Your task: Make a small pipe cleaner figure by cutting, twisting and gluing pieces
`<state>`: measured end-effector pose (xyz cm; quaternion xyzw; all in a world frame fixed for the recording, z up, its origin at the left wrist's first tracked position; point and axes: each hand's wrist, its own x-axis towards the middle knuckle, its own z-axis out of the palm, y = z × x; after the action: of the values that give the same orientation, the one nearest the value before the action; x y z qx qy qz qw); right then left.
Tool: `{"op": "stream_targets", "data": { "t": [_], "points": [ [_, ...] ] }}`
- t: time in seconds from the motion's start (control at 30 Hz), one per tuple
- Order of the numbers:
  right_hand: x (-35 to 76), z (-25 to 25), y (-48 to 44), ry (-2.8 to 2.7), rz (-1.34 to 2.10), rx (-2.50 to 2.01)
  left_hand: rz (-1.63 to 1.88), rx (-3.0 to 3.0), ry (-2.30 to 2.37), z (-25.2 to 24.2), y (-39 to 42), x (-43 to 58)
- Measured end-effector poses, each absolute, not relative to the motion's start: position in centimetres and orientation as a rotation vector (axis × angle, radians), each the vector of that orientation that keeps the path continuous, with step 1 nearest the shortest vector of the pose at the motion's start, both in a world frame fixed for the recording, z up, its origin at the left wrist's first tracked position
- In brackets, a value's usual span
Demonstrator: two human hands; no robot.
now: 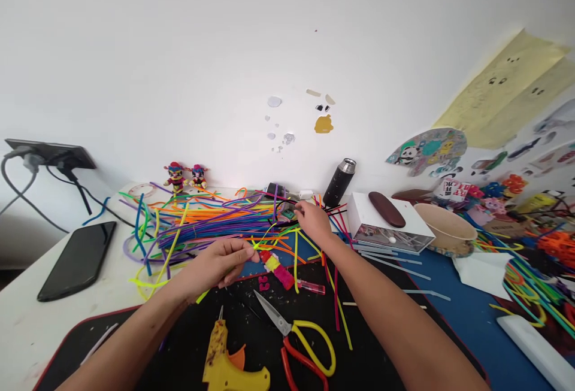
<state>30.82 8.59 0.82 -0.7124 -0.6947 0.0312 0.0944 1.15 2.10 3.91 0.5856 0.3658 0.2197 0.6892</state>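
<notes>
My left hand (227, 259) is closed in a pinch on a yellow-green pipe cleaner (256, 246), a thin length of which rises from the fingertips. Just right of those fingertips lies a small figure (277, 270) of red, yellow and pink pipe cleaner. My right hand (312, 220) reaches farther back, fingers curled together beside a small green item (288, 214) and some black strands; what they hold, if anything, is hidden. Nearer me on the black mat are scissors (287, 328) with one yellow and one red handle, and a yellow glue gun (224, 361).
Many coloured pipe cleaners (202, 223) spread behind my hands. A black flask (340, 182) and a white box (389, 223) stand at back right, beside a bowl (444, 229). Two small figures (175, 176) stand by the wall; a black phone (77, 261) lies left.
</notes>
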Motion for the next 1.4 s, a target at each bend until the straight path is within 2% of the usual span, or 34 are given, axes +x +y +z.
{"op": "stream_targets", "data": {
  "t": [0.4,0.9,1.17,1.4],
  "points": [
    [28.0,-0.4,9.8,-2.026,0.054,-2.169,0.469,1.442,0.809,6.0,1.2,1.0],
    [29.1,0.7,10.2,-2.060,0.012,-2.147,0.456,1.471,0.792,4.2,1.9,1.0],
    [29.8,0.3,7.4,-2.101,0.202,-2.109,0.439,1.504,0.813,3.4,1.7,1.2],
    [29.8,-0.1,4.6,-1.769,0.397,-1.891,0.441,1.505,0.869,3.9,1.5,1.6]
  ]
}}
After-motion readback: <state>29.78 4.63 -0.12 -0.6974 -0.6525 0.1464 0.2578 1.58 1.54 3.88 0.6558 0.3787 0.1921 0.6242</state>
